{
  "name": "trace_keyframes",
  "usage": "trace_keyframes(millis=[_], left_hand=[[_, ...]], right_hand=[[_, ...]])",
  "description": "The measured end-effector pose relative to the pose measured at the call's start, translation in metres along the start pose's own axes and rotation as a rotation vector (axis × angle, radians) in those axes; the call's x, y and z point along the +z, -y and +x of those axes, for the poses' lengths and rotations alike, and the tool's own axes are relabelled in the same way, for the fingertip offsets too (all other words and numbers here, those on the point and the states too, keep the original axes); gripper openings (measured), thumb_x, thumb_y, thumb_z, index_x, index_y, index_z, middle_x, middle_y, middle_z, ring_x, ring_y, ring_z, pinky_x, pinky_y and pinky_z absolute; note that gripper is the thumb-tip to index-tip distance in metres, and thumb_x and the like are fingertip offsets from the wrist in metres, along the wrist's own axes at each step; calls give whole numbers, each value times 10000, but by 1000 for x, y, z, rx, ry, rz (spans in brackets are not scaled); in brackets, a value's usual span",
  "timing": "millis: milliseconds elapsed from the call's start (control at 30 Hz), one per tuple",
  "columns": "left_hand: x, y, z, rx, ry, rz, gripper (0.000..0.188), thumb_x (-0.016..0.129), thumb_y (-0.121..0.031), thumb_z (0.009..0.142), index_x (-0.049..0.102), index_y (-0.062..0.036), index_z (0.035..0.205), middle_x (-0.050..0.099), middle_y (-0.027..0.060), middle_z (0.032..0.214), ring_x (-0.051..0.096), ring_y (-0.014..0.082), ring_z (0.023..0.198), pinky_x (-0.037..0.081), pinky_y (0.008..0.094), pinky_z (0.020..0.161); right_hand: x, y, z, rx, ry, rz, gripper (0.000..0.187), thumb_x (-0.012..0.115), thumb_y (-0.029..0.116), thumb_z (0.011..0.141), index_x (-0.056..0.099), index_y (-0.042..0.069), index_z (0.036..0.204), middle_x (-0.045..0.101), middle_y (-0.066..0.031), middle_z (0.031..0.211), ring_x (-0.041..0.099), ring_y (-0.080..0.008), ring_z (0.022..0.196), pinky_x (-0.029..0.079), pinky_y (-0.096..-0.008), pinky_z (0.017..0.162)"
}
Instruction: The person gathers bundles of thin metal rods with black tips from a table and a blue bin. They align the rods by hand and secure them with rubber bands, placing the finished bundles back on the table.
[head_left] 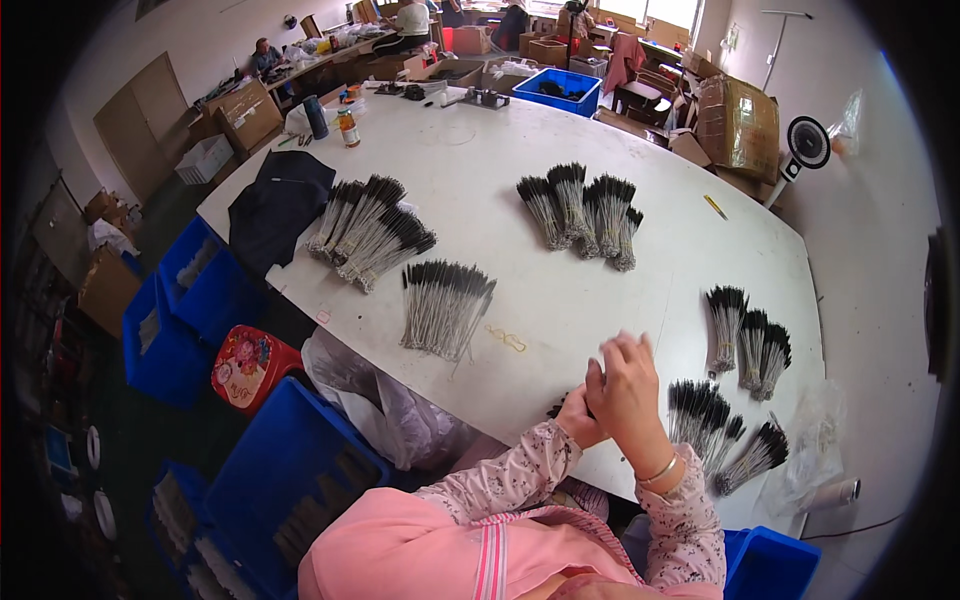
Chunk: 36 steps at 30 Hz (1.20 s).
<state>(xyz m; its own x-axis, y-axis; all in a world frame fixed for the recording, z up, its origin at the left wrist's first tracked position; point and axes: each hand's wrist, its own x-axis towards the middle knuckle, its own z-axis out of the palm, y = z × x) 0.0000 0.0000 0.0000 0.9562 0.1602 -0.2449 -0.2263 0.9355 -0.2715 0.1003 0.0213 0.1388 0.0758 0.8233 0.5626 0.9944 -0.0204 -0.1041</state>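
Note:
Near the table's front edge, my left hand is closed round something mostly hidden by the two hands. Dark bristle tips show beside it, like those of the thin wire brushes lying about. My right hand is raised just over the left one, its thumb apart from the stretched, slightly blurred fingers. I see nothing in it. To the left of my hands lies a fanned pile of loose black-tipped wire brushes. Beside that pile are a few yellow rubber bands. Close to my right forearm rest bundles of the same brushes.
More brush bundles lie at the left, far middle and right. A dark cloth, a jar and a yellow cutter are on the white table. Blue crates stand at lower left; a plastic bag lies right.

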Motion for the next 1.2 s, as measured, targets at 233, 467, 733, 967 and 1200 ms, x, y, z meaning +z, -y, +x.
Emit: trace_keyframes(millis=[233,467,733,967,1200], left_hand=[[22,-39,61,148,-90,-4,274,391,-244,903,621,-110,840,656,41,881,615,161,903,494,333,813],[31,-27,62,140,-17,-45,250,432,-270,876,634,-124,855,669,32,892,612,165,938,477,373,852],[33,-34,42,67,103,-196,247,458,-223,855,580,-62,998,624,116,1014,588,245,997,476,406,911],[44,-14,30,-43,99,-152,226,467,-215,851,574,-48,959,614,108,974,599,234,940,493,353,878],[51,-22,39,-98,-80,-164,291,495,-272,839,566,-35,991,629,121,972,611,262,928,495,390,877]], right_hand=[[-13,-7,5,168,265,318,204,608,93,792,641,-17,962,648,-196,894,637,-338,675,517,-389,646],[2,-3,-1,210,260,188,238,558,71,826,633,26,1048,650,-158,767,637,-296,621,499,-354,575],[6,0,-25,-79,14,307,195,598,-2,770,608,-18,965,639,-146,796,652,-318,775,515,-433,846],[-8,1,-51,61,-136,444,152,577,10,805,618,-59,935,647,-165,820,659,-317,739,535,-415,805],[-3,-9,-38,3,-163,285,237,606,6,758,606,-37,991,653,-158,869,649,-312,822,463,-485,915]])
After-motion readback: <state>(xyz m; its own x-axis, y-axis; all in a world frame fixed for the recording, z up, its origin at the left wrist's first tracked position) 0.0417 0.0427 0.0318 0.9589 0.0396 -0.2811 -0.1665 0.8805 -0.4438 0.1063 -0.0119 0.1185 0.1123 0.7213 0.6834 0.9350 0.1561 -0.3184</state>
